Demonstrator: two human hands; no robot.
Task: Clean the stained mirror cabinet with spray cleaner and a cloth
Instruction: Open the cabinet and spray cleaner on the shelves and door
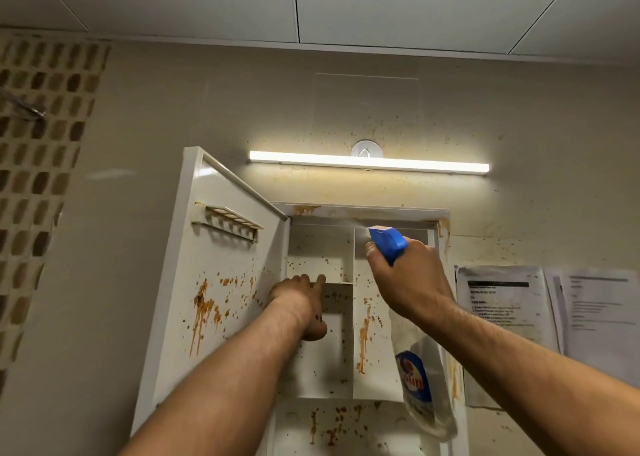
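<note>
Your right hand [403,279], clamped on the spray bottle [420,369] at centre right, aims its nozzle up-left at the mirror cabinet [360,213]'s stained top edge, while your nearer left hand [304,303], fingers loosely spread, rests on the inner shelf [337,283].

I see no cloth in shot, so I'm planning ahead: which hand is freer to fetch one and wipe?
Probably the left hand: it holds nothing, only resting on the inner shelf of the open cabinet. The right hand is gripping the spray bottle, aimed at the cabinet's top edge.
</note>
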